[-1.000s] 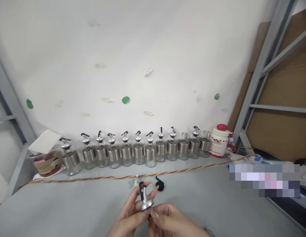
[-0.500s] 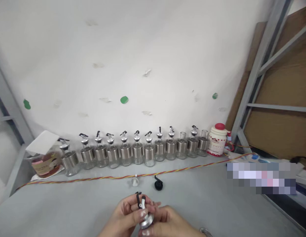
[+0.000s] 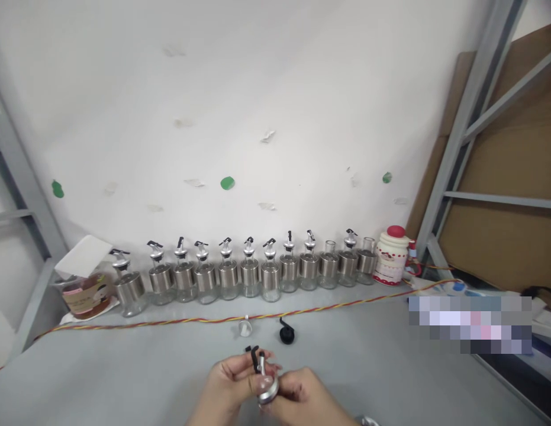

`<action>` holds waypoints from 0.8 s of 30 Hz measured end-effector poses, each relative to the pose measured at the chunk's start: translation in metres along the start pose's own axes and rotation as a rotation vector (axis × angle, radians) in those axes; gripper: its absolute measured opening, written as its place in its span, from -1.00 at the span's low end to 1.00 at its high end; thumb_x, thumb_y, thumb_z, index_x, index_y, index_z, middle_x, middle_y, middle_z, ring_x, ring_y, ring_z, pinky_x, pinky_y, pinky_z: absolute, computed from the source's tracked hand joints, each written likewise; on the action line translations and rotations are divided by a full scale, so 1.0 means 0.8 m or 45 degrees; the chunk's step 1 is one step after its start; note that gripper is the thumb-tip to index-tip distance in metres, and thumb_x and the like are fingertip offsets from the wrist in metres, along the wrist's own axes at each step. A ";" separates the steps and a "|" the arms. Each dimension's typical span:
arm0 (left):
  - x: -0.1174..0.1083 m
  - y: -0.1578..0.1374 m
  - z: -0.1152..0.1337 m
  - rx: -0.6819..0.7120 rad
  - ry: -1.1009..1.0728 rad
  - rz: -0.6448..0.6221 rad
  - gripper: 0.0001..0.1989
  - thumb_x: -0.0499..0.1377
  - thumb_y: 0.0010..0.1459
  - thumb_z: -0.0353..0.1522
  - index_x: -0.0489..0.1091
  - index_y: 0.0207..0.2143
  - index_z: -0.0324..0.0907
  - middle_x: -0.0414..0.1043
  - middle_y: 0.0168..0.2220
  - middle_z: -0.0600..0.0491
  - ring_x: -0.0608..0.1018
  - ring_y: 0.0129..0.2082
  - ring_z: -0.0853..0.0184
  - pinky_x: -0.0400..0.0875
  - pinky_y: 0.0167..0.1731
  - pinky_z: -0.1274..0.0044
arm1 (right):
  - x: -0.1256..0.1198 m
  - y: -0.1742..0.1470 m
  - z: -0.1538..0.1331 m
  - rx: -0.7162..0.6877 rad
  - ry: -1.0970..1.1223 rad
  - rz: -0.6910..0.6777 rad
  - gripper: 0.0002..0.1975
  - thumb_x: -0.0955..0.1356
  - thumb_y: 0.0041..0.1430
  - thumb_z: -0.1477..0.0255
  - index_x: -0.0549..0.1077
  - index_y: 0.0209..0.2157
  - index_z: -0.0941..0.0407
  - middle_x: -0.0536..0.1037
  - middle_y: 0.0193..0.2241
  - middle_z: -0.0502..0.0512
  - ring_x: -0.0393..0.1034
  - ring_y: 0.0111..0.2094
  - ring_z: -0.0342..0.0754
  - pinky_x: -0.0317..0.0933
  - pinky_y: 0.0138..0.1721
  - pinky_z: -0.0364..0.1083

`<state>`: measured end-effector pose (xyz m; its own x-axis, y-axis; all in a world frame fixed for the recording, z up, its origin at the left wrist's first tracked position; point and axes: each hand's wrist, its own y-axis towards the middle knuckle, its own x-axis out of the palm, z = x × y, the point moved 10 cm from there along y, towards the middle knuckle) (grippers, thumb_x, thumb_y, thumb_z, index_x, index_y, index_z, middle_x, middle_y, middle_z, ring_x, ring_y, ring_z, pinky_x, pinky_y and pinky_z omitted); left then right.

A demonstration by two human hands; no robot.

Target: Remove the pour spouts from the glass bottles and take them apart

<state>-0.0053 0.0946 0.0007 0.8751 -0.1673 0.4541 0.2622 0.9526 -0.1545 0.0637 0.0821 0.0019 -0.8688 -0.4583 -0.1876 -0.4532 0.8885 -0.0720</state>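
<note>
Between my two hands is a silver pourer top (image 3: 268, 390) with a black flip lever, the same kind as on the bottles behind. My left hand (image 3: 233, 381) pinches it with the thumb across its silver body. My right hand (image 3: 302, 396) grips the lower rim from the right; its fingertips are partly hidden. Beyond my hands on the grey table (image 3: 137, 367) lie a black pourer part (image 3: 286, 333) with a thin lever and a small clear-and-white piece (image 3: 245, 328).
Several glass bottles with steel sleeves (image 3: 228, 271) stand along the wall, two without pourers. A tea container (image 3: 86, 296) is at far left, a cream jar with red lid (image 3: 392, 254) at right. A red-yellow twisted cord (image 3: 168, 322) crosses the table.
My hands stay on the pourer top, which has tilted slightly, its black lever now leaning nearer the spout. The whole view has shifted a little.
</note>
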 end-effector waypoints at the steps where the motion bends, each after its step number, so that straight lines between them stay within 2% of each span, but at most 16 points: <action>1: -0.004 0.001 -0.002 0.007 0.005 0.030 -0.63 0.41 -0.43 -0.38 0.51 -0.44 -0.28 0.55 -0.50 -0.04 0.53 -0.44 0.28 0.33 -0.32 0.51 | -0.001 0.002 -0.001 -0.042 -0.038 0.032 -0.70 0.27 -0.08 0.44 0.08 -0.75 0.13 -0.03 -0.75 -0.16 -0.13 -0.67 -0.29 -0.22 -0.65 -0.21; 3: -0.009 0.002 -0.003 0.020 0.011 0.058 -0.63 0.41 -0.42 -0.38 0.51 -0.42 -0.27 0.55 -0.49 -0.04 0.53 -0.43 0.29 0.33 -0.31 0.52 | -0.007 0.003 -0.005 -0.117 -0.093 0.119 -0.69 0.27 -0.10 0.45 0.05 -0.76 0.13 -0.02 -0.74 -0.15 -0.12 -0.64 -0.28 -0.21 -0.63 -0.22; 5: -0.005 0.002 -0.001 0.025 0.001 0.021 -0.64 0.40 -0.39 -0.38 0.51 -0.40 -0.26 0.55 -0.49 -0.03 0.53 -0.42 0.30 0.33 -0.32 0.54 | -0.012 0.003 -0.002 -0.083 -0.053 0.148 -0.73 0.28 -0.12 0.46 0.14 -0.77 0.15 0.01 -0.75 -0.16 -0.11 -0.65 -0.28 -0.21 -0.64 -0.22; 7: 0.009 -0.001 0.002 -0.007 -0.061 -0.104 -0.64 0.38 -0.32 -0.33 0.50 -0.36 -0.26 0.55 -0.48 -0.03 0.53 -0.43 0.32 0.33 -0.36 0.57 | -0.004 0.000 0.004 0.030 0.137 0.016 -0.82 0.29 -0.14 0.44 0.29 -0.72 0.19 0.09 -0.77 -0.15 -0.08 -0.69 -0.29 -0.21 -0.65 -0.22; 9: 0.028 -0.008 0.005 -0.059 -0.190 -0.265 -0.60 0.36 -0.28 -0.28 0.48 -0.31 -0.26 0.54 -0.42 -0.06 0.53 -0.39 0.29 0.33 -0.36 0.57 | 0.014 -0.005 0.003 0.116 0.401 -0.216 -0.83 0.29 -0.14 0.41 0.41 -0.62 0.24 0.21 -0.74 -0.09 0.01 -0.69 -0.28 -0.17 -0.65 -0.23; 11: 0.044 -0.017 0.006 -0.110 -0.335 -0.388 -0.57 0.37 -0.31 -0.31 0.47 -0.29 -0.25 0.54 -0.36 -0.07 0.52 -0.31 0.25 0.33 -0.28 0.53 | 0.026 -0.011 -0.006 0.125 0.622 -0.371 -0.81 0.30 -0.13 0.39 0.43 -0.57 0.25 0.28 -0.67 -0.04 0.08 -0.64 -0.26 -0.09 -0.59 -0.24; 12: 0.047 -0.021 0.006 -0.127 -0.397 -0.416 -0.58 0.38 -0.33 -0.34 0.48 -0.31 -0.25 0.54 -0.36 -0.05 0.52 -0.27 0.24 0.32 -0.23 0.51 | 0.027 -0.012 -0.009 0.108 0.671 -0.390 -0.82 0.31 -0.13 0.38 0.41 -0.58 0.24 0.28 -0.65 -0.05 0.09 -0.61 -0.26 -0.06 -0.55 -0.24; 14: 0.047 -0.024 0.001 -0.167 -0.471 -0.408 -0.67 0.38 -0.31 -0.40 0.49 -0.37 -0.22 0.55 -0.38 0.00 0.52 -0.26 0.26 0.27 -0.13 0.48 | 0.028 -0.011 -0.008 0.068 0.649 -0.389 -0.84 0.35 -0.14 0.40 0.36 -0.64 0.20 0.24 -0.66 -0.09 0.05 -0.60 -0.28 -0.03 -0.50 -0.24; 17: 0.042 -0.022 -0.004 -0.160 -0.434 -0.381 -0.79 0.36 -0.26 -0.40 0.50 -0.46 -0.23 0.55 -0.49 0.05 0.54 -0.37 0.31 0.17 -0.02 0.43 | 0.038 -0.011 -0.002 0.044 0.566 -0.450 -0.74 0.40 -0.17 0.36 0.28 -0.72 0.17 0.16 -0.73 -0.15 -0.02 -0.66 -0.29 -0.08 -0.54 -0.22; 20: 0.042 -0.017 0.001 -0.087 -0.348 -0.401 -0.82 0.36 -0.26 -0.38 0.47 -0.54 -0.28 0.45 -0.63 0.10 0.50 -0.53 0.41 0.16 -0.04 0.43 | 0.039 -0.009 0.008 0.125 0.574 -0.390 -0.65 0.39 -0.17 0.30 0.19 -0.76 0.16 0.07 -0.77 -0.18 -0.12 -0.70 -0.32 -0.18 -0.61 -0.20; 24: 0.040 -0.012 0.005 -0.050 -0.251 -0.346 -0.81 0.34 -0.23 -0.35 0.45 -0.55 -0.28 0.42 -0.66 0.10 0.44 -0.60 0.46 0.17 -0.08 0.42 | 0.029 -0.009 0.012 0.185 0.543 -0.281 -0.66 0.43 -0.24 0.34 0.21 -0.76 0.18 0.08 -0.77 -0.18 -0.11 -0.70 -0.34 -0.24 -0.62 -0.20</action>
<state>0.0184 0.0809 0.0204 0.6764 -0.3580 0.6437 0.4942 0.8686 -0.0361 0.0486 0.0652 -0.0110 -0.7735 -0.5768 0.2627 -0.6290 0.7496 -0.2059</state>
